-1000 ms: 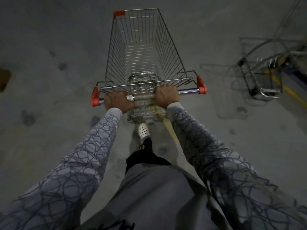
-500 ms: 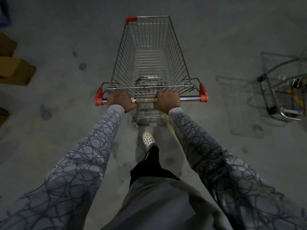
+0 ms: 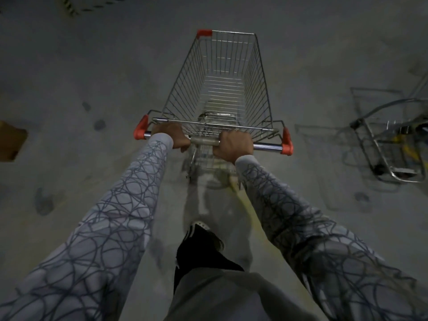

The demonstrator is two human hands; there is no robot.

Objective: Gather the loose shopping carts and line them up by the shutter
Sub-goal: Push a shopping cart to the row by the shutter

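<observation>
The person stood behind a wire shopping cart (image 3: 222, 89) on a grey concrete floor (image 3: 92, 66), with both hands on its chrome handle bar (image 3: 267, 147). The left hand (image 3: 170, 135) was curled round the bar just inside the left red end cap (image 3: 140, 128). The right hand (image 3: 234, 145) was wrapped round it right of the middle, apart from the right red end cap (image 3: 286, 141). Between the hands a clear sleeve (image 3: 205, 142) sat on the bar, any print on it too blurred to read. The cart pointed away from the person and carried a red bumper (image 3: 204, 33) on its far left corner. A second cart (image 3: 391, 149), blurred, stood well apart to the right. A brown cardboard box (image 3: 11, 144) lay at the left edge. A faint yellow line (image 3: 245, 205) ran along the floor beside the right forearm.
</observation>
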